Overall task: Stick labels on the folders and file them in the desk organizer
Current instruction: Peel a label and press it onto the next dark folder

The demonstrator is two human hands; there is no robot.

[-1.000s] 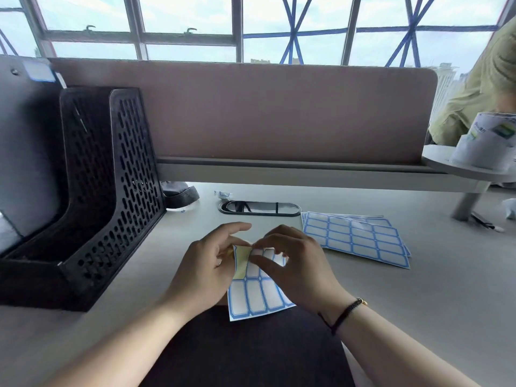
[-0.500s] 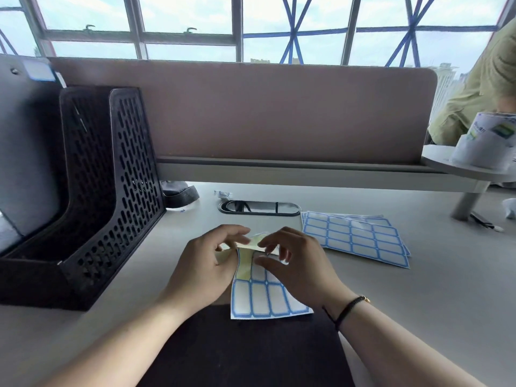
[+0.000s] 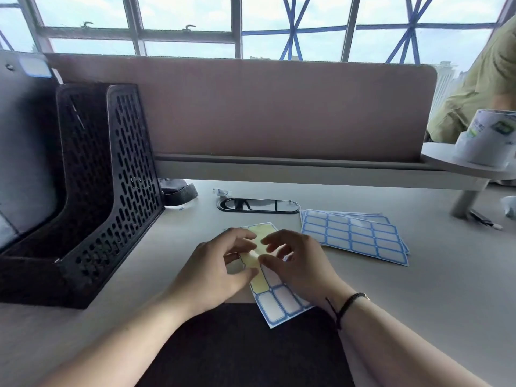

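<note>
Both hands work over the partly used label sheet (image 3: 275,298), which lies on the desk (image 3: 418,297) just in front of the cable slot (image 3: 258,205) and overlaps the far edge of the dark folder (image 3: 243,347) nearest the person. The left hand (image 3: 215,272) has thumb and fingers curled onto the sheet's yellowish bare backing, holding it down, while the right hand (image 3: 300,263) pinches what looks like the lifted corner of one label between thumb and forefinger; the label itself is mostly hidden by the fingers. The step in hand appears to be peeling a single label free. To do it well, keep the left hand firm close beside the peel line so the backing does not rise with the label, and draw the label off low and slowly so it neither tears nor curls onto itself. Touch only a corner of the adhesive. The spare label sheets (image 3: 354,236) lie right of the slot, and the black mesh organizer (image 3: 111,191) stands well to its left, with a folder (image 3: 25,135) already filed in it.
</note>
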